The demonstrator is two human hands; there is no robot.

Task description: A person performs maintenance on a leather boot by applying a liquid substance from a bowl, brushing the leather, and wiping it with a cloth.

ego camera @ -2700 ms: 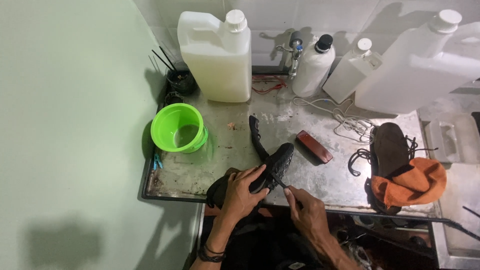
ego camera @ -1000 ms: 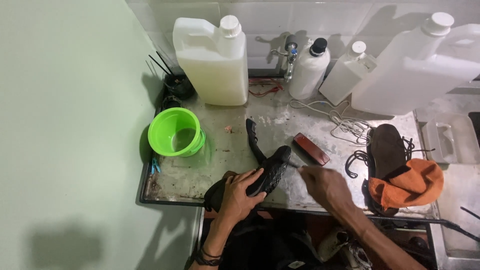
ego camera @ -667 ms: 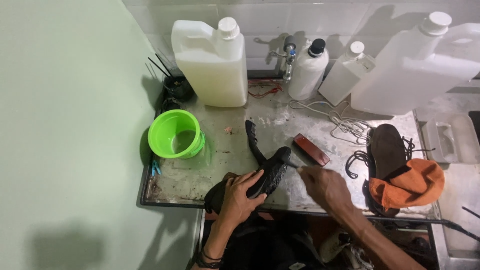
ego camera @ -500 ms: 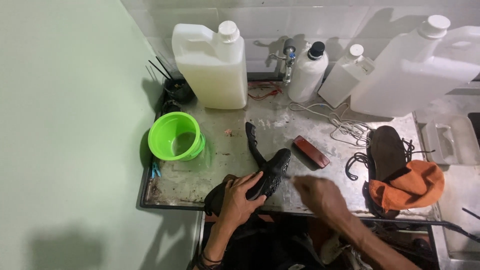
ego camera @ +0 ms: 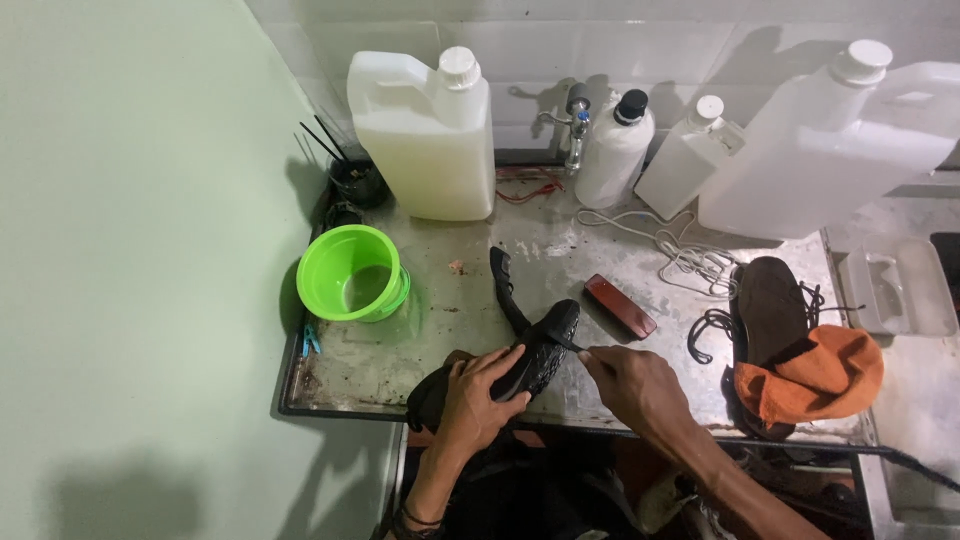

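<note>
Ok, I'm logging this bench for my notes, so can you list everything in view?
shoe: one, black, sole up, front edge of the tray, under the left hand
thin tool: one, dark, at the shoe's toe, pinched by the right hand
insole: one, black, behind the shoe
brush: one, red-brown, mid tray
bowl: one, green, left
jugs: two, white, at the back
bottles: two, white, by the tap
cord: one, white, loose
second shoe: one, dark, right, under an orange cloth
metal tray: one, grey
left hand: on the shoe
right hand: fingers closed on the tool
</note>
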